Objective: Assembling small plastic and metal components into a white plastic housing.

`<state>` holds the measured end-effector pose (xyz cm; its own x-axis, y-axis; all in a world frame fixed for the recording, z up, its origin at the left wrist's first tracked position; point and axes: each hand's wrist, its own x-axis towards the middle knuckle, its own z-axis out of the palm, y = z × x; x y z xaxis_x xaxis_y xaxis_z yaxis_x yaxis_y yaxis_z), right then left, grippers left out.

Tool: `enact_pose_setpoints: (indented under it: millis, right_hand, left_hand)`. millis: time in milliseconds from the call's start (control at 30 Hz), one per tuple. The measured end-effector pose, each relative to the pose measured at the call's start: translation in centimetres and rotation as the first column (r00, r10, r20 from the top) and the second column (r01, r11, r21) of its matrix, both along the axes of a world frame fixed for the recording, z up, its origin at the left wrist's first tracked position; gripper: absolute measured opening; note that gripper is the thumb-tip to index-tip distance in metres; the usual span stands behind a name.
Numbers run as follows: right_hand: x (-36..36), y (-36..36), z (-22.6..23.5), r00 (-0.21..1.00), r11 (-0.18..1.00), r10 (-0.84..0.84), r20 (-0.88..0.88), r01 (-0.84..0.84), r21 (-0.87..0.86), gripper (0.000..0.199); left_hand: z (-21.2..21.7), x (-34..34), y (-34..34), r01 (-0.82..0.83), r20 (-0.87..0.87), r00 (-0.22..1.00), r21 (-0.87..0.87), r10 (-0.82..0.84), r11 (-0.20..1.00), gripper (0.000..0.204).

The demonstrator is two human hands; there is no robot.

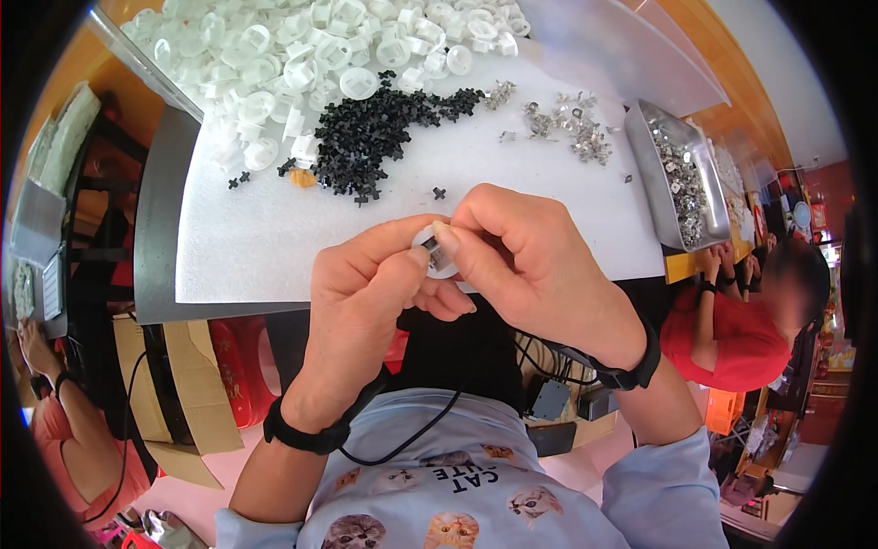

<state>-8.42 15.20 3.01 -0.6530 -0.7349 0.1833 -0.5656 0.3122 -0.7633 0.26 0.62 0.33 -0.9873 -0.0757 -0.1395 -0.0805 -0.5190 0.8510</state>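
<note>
Between my hands, just over the table's near edge, is a small round white plastic piece (437,257) with a dark part in its middle. My left hand (380,270) pinches it from the left with thumb and fingers. From the right, my right hand (521,256) presses its thumb and forefinger onto the piece's top; whether these fingertips also hold a small part is hidden. Beyond them on a white foam sheet (247,242) lies a heap of black cross-shaped pieces (361,137), with one loose black cross (439,193) nearer my hands.
White plastic pieces (311,46) are piled at the back left. Small metal parts (572,123) lie scattered at the back right, beside a metal tray (640,137) holding more. Co-workers sit at both sides, one in a red shirt (732,329). Black cables hang below my wrists.
</note>
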Motion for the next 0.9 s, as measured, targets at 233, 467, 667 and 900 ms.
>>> enact_pose_setpoints:
  millis: [233,467,667,900]
  right_hand:
    - [-0.2,0.2,-0.1,1.0,1.0,-0.001,-0.001,0.001,-0.003,0.023]
    - [-0.5,0.5,-0.5,0.999,1.0,0.03,0.011,-0.03,-0.008,0.021]
    - [-0.4,0.7,-0.7,0.998,0.997,0.054,0.035,-0.052,-0.062,0.021]
    - [-0.3,0.8,-1.2,1.0,0.998,0.024,0.018,-0.023,-0.063,0.02]
  left_hand:
    - [0.4,-0.3,0.3,-0.003,0.029,1.0,-0.05,0.005,0.999,0.03]
    - [0.2,-0.4,0.5,-0.021,0.038,0.999,-0.144,0.027,0.989,0.03]
    - [0.1,-0.4,0.8,-0.045,0.023,0.998,-0.199,0.05,0.979,0.028]
    - [0.3,-0.6,1.1,-0.063,0.05,0.996,-0.241,0.077,0.969,0.027]
